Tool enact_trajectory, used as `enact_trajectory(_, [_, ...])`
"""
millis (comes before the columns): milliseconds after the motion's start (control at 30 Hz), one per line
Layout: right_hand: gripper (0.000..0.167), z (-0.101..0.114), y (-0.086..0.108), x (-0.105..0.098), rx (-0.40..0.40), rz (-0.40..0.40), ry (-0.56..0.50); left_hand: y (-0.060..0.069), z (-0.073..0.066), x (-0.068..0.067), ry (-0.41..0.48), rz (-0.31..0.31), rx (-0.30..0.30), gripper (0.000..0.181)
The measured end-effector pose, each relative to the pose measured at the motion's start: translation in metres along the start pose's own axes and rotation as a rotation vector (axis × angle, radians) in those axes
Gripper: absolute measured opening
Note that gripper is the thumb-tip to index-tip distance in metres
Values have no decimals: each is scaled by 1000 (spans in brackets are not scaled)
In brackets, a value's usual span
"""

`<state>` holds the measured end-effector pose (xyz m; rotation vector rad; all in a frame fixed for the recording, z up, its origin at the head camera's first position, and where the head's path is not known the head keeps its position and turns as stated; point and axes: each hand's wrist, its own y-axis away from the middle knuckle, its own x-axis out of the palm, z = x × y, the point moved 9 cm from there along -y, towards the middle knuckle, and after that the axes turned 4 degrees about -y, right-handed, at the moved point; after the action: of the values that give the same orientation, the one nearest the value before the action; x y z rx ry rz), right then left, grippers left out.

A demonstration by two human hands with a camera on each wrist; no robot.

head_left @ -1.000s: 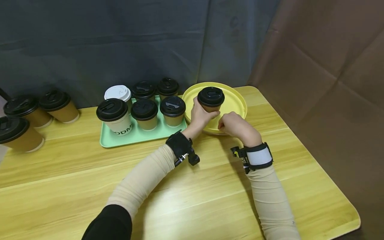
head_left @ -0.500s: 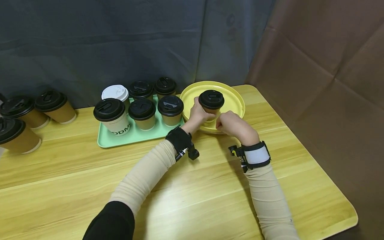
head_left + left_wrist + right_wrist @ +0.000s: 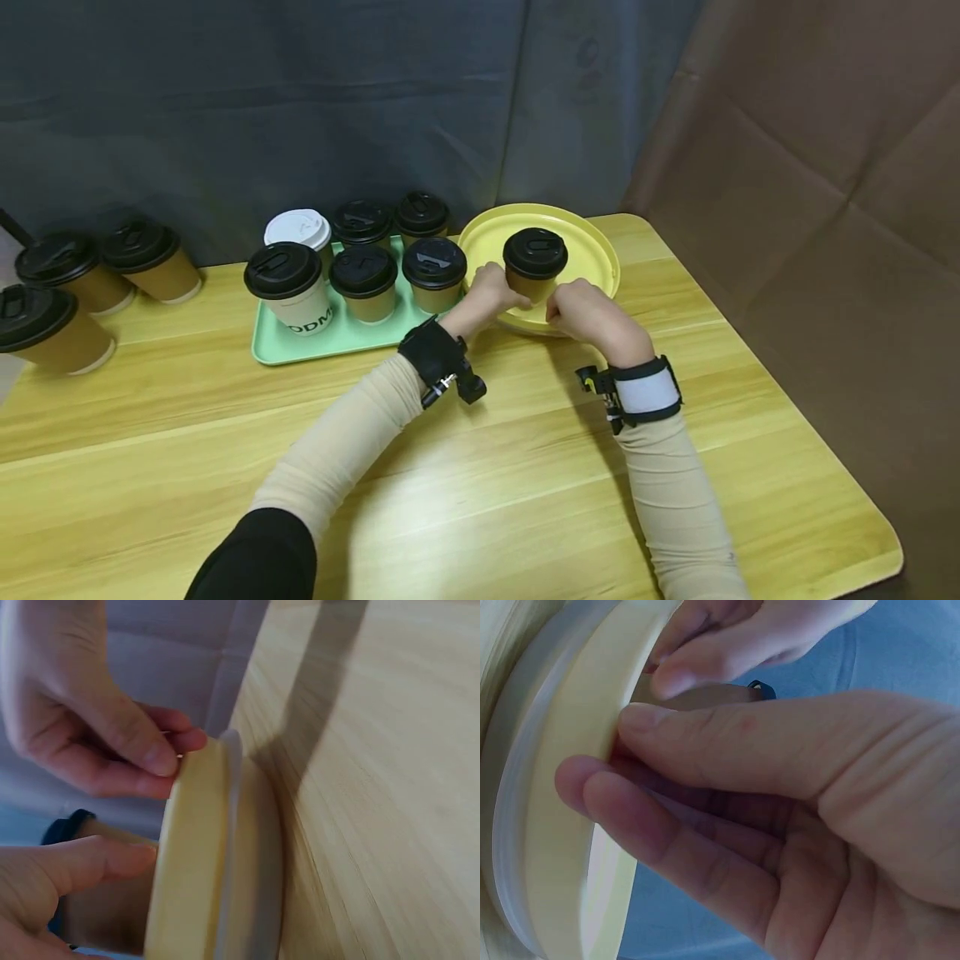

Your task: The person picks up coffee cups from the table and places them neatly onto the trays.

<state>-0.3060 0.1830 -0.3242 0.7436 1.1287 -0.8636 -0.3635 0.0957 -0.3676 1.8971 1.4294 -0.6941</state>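
Observation:
A brown paper cup with a black lid stands upright in the yellow round tray. My left hand is just left of the cup, its thumb straight and pointing right. In the left wrist view that thumb lies in front of the cup; whether it still touches is hard to tell. My right hand pinches the near rim of the yellow tray. The right wrist view has its thumb on one side of the rim and its fingertips on the other. A paler round piece sits under the tray.
Left of the yellow tray, a green tray carries several lidded cups, including a cream cup and one with a white lid. More brown cups stand at the far left. Dark cloth hangs behind the table.
The cup has come down into the yellow tray. My left hand has loosened from it and drawn back left and toward me. My right hand stays at the rim.

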Motion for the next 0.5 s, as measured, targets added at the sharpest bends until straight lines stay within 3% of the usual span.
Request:
enact_trajectory(67, [36, -1, 1, -1, 4, -3, 7, 10, -1, -5, -20, -11, 49, 75])
enact_trajectory(133, [33, -4, 2, -2, 11, 0, 13, 26, -5, -13, -41, -50, 154, 77])
enact_trajectory(233, [36, -7, 3, 0, 17, 11, 12, 62, -15, -37, -61, -158, 340, 75])
enact_trajectory(333, [39, -10, 5, 0, 11, 10, 2, 102, -20, -78, -22, -341, 521, 50])
enact_trajectory(400, [38, -13, 6, -1, 7, 3, 3, 127, -17, -115, 26, -518, 636, 32])
enact_trajectory(467, [32, -15, 8, -3, 10, 6, 3, 151, -5, -153, 75, -718, 708, 19])
enact_trajectory(500, [28, -17, 9, -3, 14, 12, 4, 162, 5, -173, 108, -817, 707, 17])
